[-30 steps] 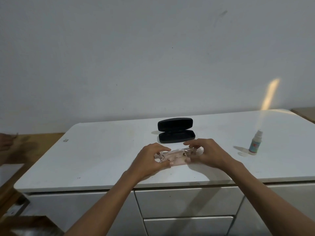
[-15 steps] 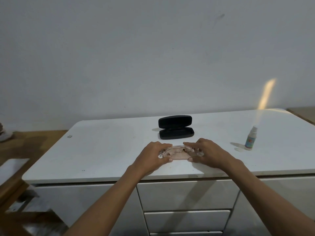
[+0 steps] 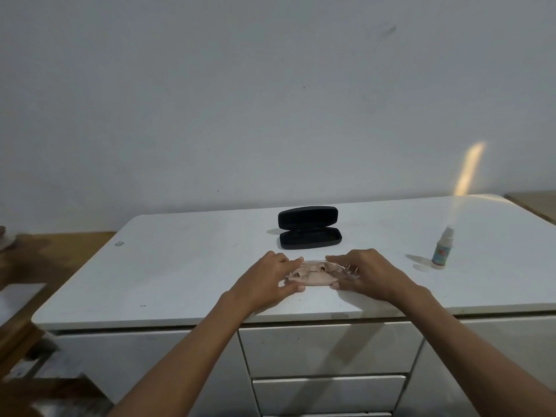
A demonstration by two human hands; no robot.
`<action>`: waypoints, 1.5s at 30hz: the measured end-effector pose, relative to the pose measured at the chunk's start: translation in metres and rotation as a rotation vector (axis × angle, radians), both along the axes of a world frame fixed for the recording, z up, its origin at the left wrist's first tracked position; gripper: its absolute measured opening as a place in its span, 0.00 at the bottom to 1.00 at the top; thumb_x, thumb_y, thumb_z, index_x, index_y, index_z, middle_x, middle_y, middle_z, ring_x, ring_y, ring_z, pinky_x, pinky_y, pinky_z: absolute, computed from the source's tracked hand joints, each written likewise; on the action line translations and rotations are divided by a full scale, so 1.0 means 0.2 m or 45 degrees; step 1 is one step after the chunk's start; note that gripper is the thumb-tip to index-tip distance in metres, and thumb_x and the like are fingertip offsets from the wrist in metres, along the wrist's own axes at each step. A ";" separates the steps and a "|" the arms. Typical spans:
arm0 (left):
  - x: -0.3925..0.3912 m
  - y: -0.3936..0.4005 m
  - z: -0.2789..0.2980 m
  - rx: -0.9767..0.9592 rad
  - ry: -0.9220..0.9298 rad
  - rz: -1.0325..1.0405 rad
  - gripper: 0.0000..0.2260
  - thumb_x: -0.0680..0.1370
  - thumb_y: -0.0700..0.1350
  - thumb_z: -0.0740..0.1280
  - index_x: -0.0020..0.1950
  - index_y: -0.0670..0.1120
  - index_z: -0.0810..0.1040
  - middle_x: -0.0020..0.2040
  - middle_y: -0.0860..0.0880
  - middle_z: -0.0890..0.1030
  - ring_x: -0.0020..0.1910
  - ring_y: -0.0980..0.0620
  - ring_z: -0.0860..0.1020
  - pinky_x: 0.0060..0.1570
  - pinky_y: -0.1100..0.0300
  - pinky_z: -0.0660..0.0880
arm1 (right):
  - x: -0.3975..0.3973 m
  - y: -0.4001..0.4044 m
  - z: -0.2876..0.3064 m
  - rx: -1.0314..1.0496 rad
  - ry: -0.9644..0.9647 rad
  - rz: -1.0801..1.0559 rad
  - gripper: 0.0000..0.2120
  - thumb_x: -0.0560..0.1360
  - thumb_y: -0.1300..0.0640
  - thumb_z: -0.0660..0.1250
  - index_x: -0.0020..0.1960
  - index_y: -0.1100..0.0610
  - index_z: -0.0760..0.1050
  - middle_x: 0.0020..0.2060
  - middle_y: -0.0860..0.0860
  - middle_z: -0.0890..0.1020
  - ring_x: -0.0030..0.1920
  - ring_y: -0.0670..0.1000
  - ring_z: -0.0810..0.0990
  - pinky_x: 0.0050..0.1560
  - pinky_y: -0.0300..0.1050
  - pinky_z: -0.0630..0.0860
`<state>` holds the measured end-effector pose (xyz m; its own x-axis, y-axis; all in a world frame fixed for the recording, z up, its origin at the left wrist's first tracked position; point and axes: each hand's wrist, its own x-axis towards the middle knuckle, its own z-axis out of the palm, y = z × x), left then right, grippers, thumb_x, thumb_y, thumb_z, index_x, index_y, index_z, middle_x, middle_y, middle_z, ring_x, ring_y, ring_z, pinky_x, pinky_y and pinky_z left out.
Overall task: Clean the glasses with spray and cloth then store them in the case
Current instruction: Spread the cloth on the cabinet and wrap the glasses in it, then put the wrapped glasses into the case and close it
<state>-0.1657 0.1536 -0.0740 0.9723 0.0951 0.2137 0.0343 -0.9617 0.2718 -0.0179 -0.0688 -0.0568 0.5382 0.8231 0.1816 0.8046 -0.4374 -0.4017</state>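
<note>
The clear-framed glasses (image 3: 323, 267) lie low on the white counter (image 3: 180, 272), over a pale pink cloth (image 3: 313, 278); both ends are covered by the hands, and frame detail is hard to make out. The left hand (image 3: 267, 278) pinches the left end, thumb below and fingers curled above. The right hand (image 3: 370, 273) pinches the right end likewise. Behind them, just apart, a black hard-shell glasses case (image 3: 310, 228) stands with its lid raised. A small white spray bottle (image 3: 441, 251) stands upright, well to the right. White drawers (image 3: 328, 350) sit below.
</note>
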 end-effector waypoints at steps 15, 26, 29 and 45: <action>0.15 0.10 0.08 -0.199 -0.142 0.008 0.25 0.77 0.51 0.73 0.74 0.53 0.74 0.61 0.51 0.79 0.59 0.53 0.70 0.57 0.63 0.67 | 0.05 0.07 0.09 0.195 0.042 -0.083 0.26 0.72 0.54 0.77 0.69 0.45 0.79 0.33 0.35 0.70 0.34 0.38 0.72 0.39 0.29 0.70; 0.46 0.27 0.09 -0.257 -0.227 0.106 0.26 0.75 0.50 0.74 0.72 0.56 0.75 0.56 0.53 0.79 0.54 0.54 0.70 0.52 0.63 0.68 | 0.35 0.31 0.08 0.287 -0.056 -0.070 0.23 0.70 0.60 0.74 0.65 0.50 0.82 0.45 0.48 0.84 0.37 0.41 0.72 0.39 0.32 0.67; 0.48 0.27 0.04 -0.303 -0.264 0.148 0.25 0.76 0.51 0.73 0.73 0.57 0.74 0.58 0.55 0.77 0.57 0.56 0.69 0.52 0.66 0.67 | 0.40 0.34 0.03 0.321 -0.071 -0.063 0.25 0.70 0.61 0.75 0.66 0.52 0.81 0.51 0.50 0.85 0.38 0.37 0.72 0.41 0.30 0.66; 0.42 0.27 0.01 -0.227 -0.251 0.101 0.16 0.83 0.48 0.65 0.71 0.51 0.77 0.60 0.52 0.76 0.58 0.54 0.73 0.56 0.65 0.68 | 0.44 0.35 0.00 0.156 -0.020 -0.088 0.19 0.76 0.58 0.72 0.66 0.44 0.81 0.51 0.47 0.81 0.42 0.45 0.75 0.45 0.41 0.73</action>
